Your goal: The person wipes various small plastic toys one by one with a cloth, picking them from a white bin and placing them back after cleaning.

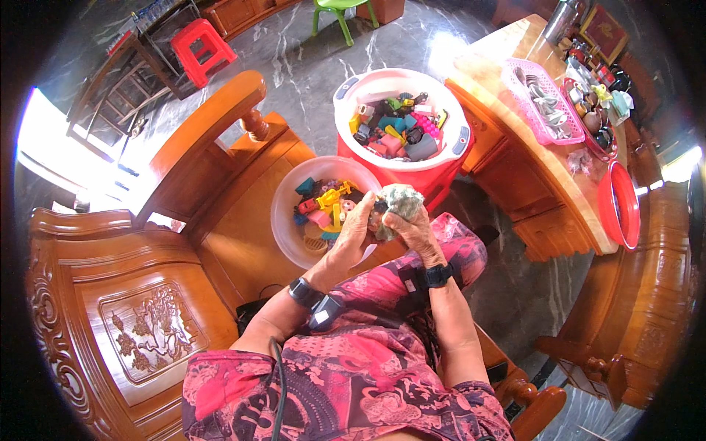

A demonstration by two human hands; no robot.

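My right hand grips a bunched grey-green cloth. My left hand is close beside it, thumb up, holding a small dark toy against the cloth; fingers and cloth hide most of it, so its exact kind is unclear. Just beyond my left hand, a translucent plastic basin rests on the wooden bench with mixed toys inside, among them a yellow toy vehicle and a red toy car. Behind it stands a red tub with a white rim, filled with toy blocks and other plastic pieces.
At right, a wooden table bears a pink basket of spoons, a tray of cups and a red basin near its edge. The bench armrest rises at left. A red stool and green chair stand farther off.
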